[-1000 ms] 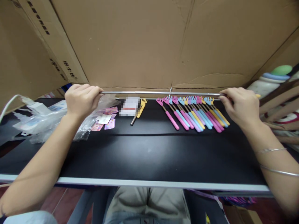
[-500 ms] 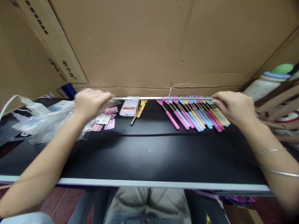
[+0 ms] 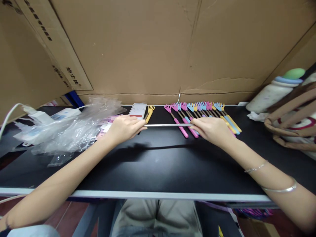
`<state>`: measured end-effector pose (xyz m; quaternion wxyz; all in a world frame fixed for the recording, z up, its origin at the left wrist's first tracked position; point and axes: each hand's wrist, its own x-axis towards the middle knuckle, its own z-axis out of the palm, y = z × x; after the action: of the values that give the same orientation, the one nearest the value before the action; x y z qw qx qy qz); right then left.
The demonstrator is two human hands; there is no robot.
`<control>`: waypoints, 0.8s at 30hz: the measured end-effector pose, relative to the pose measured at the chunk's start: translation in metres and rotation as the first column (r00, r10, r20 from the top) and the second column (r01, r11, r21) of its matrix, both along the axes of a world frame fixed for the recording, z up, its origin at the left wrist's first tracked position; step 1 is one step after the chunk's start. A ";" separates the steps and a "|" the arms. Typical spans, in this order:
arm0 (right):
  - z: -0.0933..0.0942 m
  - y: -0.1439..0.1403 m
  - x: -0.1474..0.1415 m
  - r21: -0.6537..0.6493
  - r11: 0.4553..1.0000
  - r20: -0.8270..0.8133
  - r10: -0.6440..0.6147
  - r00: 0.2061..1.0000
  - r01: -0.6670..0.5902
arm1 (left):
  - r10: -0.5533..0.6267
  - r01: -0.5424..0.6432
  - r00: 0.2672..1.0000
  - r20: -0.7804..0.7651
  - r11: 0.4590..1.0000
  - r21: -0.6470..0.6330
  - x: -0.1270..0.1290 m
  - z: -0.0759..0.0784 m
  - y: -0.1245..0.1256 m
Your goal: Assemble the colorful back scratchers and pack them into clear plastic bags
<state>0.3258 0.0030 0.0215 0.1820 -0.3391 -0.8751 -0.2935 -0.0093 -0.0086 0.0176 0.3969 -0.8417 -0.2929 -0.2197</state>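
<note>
A thin silver telescopic rod (image 3: 165,125) is held level above the black table, a small step in its thickness showing near the right end. My left hand (image 3: 125,127) is closed around its left end and my right hand (image 3: 211,131) around its right end; both ends are hidden in the fingers. Behind and partly under my right hand lies a row of back scratchers (image 3: 183,127) with pink, blue, yellow and purple handles. Beyond my left hand, a yellow back scratcher (image 3: 149,116) rests beside a phone (image 3: 137,109) displaying a timer.
Clear plastic bags (image 3: 74,135) and a white charger (image 3: 40,119) with a cable lie at left. On the right stand a white bottle (image 3: 271,95) with a green top and a brown-strapped bag (image 3: 288,120). Cardboard (image 3: 138,49) walls the back of the black table (image 3: 158,174).
My hands have come closer together and lower, toward me. Far less of the rod shows between them, as it has slid shorter. More of the plastic bags and the phone is uncovered.
</note>
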 end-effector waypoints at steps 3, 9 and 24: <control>-0.004 -0.006 -0.010 -0.032 0.999 0.006 0.016 1.000 -0.016 | -0.023 0.023 1.000 0.003 1.000 -0.016 0.006 -0.003 -0.004; -0.010 -0.015 -0.021 -0.025 0.998 -0.001 0.049 0.999 -0.049 | -0.042 0.044 0.999 0.025 0.997 -0.064 0.019 -0.006 -0.012; -0.009 -0.025 -0.040 -0.005 0.995 0.071 0.097 0.993 -0.097 | -0.119 0.125 0.991 0.060 0.984 -0.124 0.045 -0.015 -0.019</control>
<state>0.2858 -0.0222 0.0127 0.1645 -0.2856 -0.8968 -0.2954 0.0358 -0.0277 0.0028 0.3203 -0.8756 -0.2645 -0.2464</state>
